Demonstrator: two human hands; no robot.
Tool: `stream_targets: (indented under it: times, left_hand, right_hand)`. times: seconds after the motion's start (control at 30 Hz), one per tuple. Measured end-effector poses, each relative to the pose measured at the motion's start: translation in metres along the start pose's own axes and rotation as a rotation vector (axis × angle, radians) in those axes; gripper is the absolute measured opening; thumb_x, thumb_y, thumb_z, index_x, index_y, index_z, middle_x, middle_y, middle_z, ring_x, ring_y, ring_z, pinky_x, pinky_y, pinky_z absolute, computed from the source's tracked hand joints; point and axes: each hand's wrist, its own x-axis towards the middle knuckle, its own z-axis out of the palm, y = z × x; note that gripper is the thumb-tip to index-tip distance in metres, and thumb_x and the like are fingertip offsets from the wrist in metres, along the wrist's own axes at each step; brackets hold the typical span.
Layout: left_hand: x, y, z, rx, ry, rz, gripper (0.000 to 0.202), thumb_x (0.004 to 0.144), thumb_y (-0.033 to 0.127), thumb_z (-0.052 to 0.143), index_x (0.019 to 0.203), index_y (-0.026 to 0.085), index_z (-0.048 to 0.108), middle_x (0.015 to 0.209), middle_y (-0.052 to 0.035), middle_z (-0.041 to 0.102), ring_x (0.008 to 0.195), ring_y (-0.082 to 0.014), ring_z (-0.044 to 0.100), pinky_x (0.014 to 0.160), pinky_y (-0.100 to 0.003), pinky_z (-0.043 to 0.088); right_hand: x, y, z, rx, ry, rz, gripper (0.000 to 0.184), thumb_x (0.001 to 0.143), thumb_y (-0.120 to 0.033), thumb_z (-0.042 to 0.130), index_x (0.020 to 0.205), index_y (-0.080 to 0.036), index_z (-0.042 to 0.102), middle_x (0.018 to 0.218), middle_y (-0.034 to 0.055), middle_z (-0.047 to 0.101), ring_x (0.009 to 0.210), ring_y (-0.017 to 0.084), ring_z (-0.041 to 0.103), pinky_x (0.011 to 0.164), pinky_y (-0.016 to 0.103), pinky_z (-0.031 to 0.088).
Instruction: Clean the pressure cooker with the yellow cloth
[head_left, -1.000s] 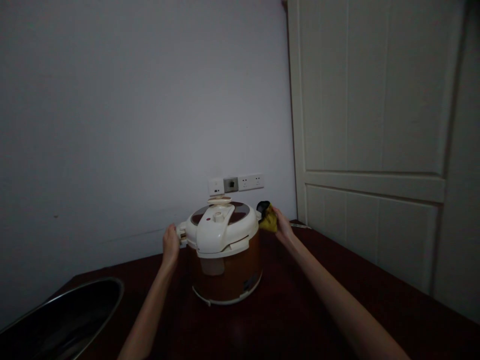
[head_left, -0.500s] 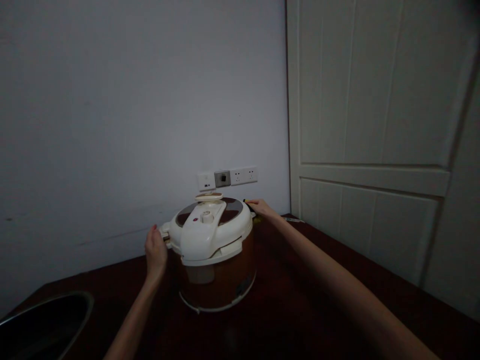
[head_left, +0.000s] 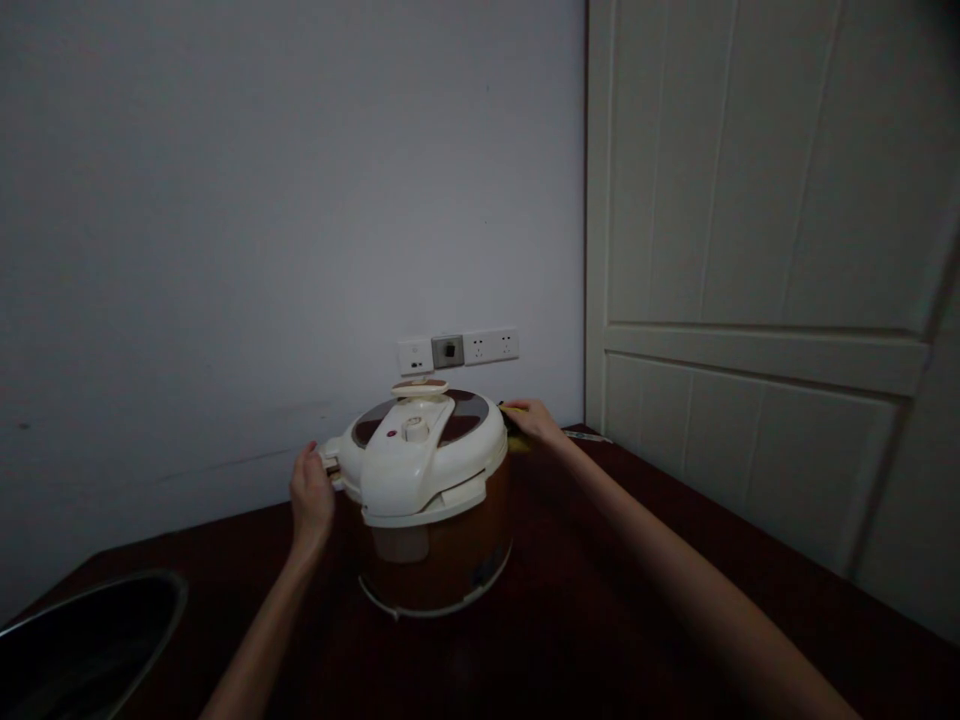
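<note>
An electric pressure cooker [head_left: 435, 555] with a brown body and a white lid [head_left: 401, 470] stands upright on the dark red tabletop. My left hand [head_left: 312, 490] is closed at the white side handle [head_left: 330, 462] on its left. Beyond the lid's right rim, my right hand [head_left: 532, 418] pinches a small yellow and black piece [head_left: 517, 440], perhaps a sponge or cloth, against or close to the cooker's far right side. The lid partly hides this piece. On top of the lid are a raised knob [head_left: 420, 388] and a white valve [head_left: 414, 430].
A dark, metal-rimmed basin [head_left: 176, 590] lies at the lower left. Wall sockets [head_left: 491, 346] sit behind the cooker. A pale panelled door [head_left: 750, 400] borders the right side, and a thin pale strip [head_left: 589, 436] lies near the back corner.
My right hand has shifted slightly right along the cooker's far side, and more of the yellow piece shows. My left hand stays at the handle. The view has tilted a little.
</note>
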Motion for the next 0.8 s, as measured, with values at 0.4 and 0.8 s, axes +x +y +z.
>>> stream_targets:
  times: [0.4,0.8]
  left_hand:
    - [-0.002,0.002,-0.001,0.018,-0.022,0.008,0.049,0.083,0.037,0.028,0.112,0.008,0.055,0.116,-0.0163,0.058,0.113,-0.0259,0.052,0.1,-0.04,0.037]
    - [-0.005,0.003,-0.001,0.026,-0.008,0.013,0.048,0.084,0.037,0.028,0.11,0.01,0.058,0.112,-0.0142,0.06,0.109,-0.0252,0.054,0.099,-0.038,0.038]
  right_hand:
    - [-0.043,0.009,0.015,-0.079,0.116,-0.258,0.031,0.082,-0.024,0.042,0.098,-0.017,0.068,0.104,0.0061,0.069,0.098,0.019,0.06,0.089,0.028,0.043]
    - [-0.007,-0.004,-0.006,-0.358,0.076,-0.191,0.015,0.072,-0.031,0.062,0.074,-0.019,0.072,0.073,0.0042,0.07,0.075,0.021,0.063,0.072,0.029,0.045]
